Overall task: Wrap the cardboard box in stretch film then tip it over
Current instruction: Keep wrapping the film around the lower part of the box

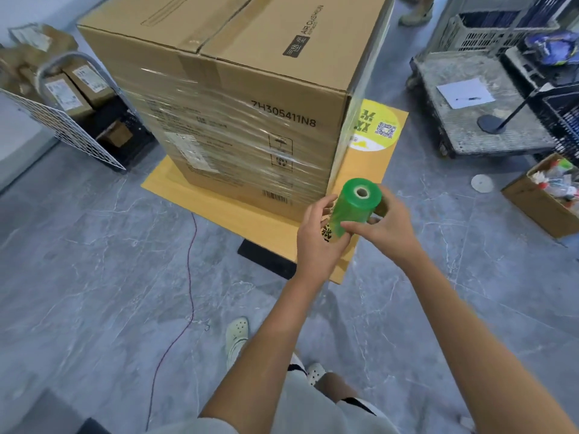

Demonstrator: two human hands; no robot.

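Head cam from my end: both grips are on the green roll (pixel 357 208), held low just off the near right corner of the box (pixel 250 73). Left grip (pixel 316 236) is curled round the roll's left side and bottom end. Right grip (pixel 383 225) pinches it from the other side, thumb across the front and fingers behind. So neither one is spread open, and each has hold of the roll and nothing else. The roll is tilted, core hole pointing up toward the camera.

The box stands upright on a flat cardboard sheet (pixel 175 183) on the grey floor (pixel 94 245). Shiny film (pixel 225 130) bands the middle and lower part of its front face. The strip under the top edge looks bare, same for the top flaps. More of that film stretches from the roll up along the near right corner. Print on the front reads 7H305411N8.

Other stuff:
- a round yellow sticker (pixel 377 126) with a QR code, on the sheet right of the box
- a black mat (pixel 266 258) poking out under the sheet's near edge
- a red cable (pixel 188 277) trailing across the floor
- a wire rack (pixel 62 130) on the left
- a grey cart (pixel 470 126) on the right with a paper (pixel 465 92) on it
- an open carton (pixel 542 205) of small bits near the right edge
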